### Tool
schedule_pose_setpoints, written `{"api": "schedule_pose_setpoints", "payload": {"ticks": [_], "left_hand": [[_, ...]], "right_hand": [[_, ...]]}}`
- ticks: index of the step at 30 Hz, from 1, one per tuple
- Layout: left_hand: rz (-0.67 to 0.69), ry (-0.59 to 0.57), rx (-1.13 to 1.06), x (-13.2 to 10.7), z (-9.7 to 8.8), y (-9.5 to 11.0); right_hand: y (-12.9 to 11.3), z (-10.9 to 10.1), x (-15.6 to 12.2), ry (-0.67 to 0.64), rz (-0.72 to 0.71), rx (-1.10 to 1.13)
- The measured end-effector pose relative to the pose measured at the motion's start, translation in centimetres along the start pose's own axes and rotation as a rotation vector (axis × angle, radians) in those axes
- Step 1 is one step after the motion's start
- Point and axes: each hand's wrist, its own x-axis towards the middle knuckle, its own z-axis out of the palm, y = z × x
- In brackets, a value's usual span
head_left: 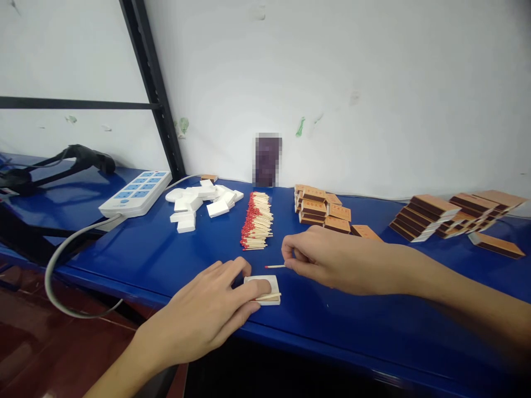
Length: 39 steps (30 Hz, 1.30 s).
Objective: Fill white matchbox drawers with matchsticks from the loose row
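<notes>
My left hand (pixel 203 312) grips a small white matchbox tray (pixel 271 283) near the table's front edge, its fingers around and inside it. At least one pale matchstick (pixel 271 296) lies along the tray's near side; the hand partly hides the contents. Just right of the tray, my right hand (pixel 321 255) pinches a single match (pixel 274 267) by its plain end, red head pointing left. Behind both hands is a long heap of matches (pixel 260 221), most red heads facing left.
White trays (pixel 188 202) lie piled at the back left, beside a power strip (pixel 135 192) with a grey cable. Orange-and-brown matchboxes (pixel 313 207) are heaped behind my right hand, with more stacked boxes (pixel 431 213) farther right. A black metal frame (pixel 153 83) rises at left against the white wall.
</notes>
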Motion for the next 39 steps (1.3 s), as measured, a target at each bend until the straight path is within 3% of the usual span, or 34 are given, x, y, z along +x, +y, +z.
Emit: {"api": "schedule_pose_setpoints", "payload": {"ticks": [9, 16, 28, 33, 36, 39], "left_hand": [[0.032, -0.016, 0.050, -0.1, 0.0, -0.1], [-0.060, 0.082, -0.123, 0.0, 0.0, 0.0], [-0.122, 0.081, -0.218, 0.1, -0.1, 0.1], [-0.141, 0.094, -0.298, 0.0, -0.5, 0.0], [-0.179, 0.165, -0.367, 0.4, -1.2, -0.9], [-0.190, 0.166, -0.262, 1.3, -1.9, -2.2]], "right_hand": [[0.0, -0.1, -0.1, -0.012, 0.020, -0.012], [-0.8, -0.2, -0.3, -0.022, -0.022, 0.090], [-2.6, 1.9, 0.2, -0.011, -0.093, 0.225], [-1.5, 1.5, 1.2, 0.211, -0.102, 0.231], [-0.4, 2.2, 2.4, 0.396, -0.169, 0.181], [0.6, 3.6, 3.5, 0.523, -0.152, 0.194]]}}
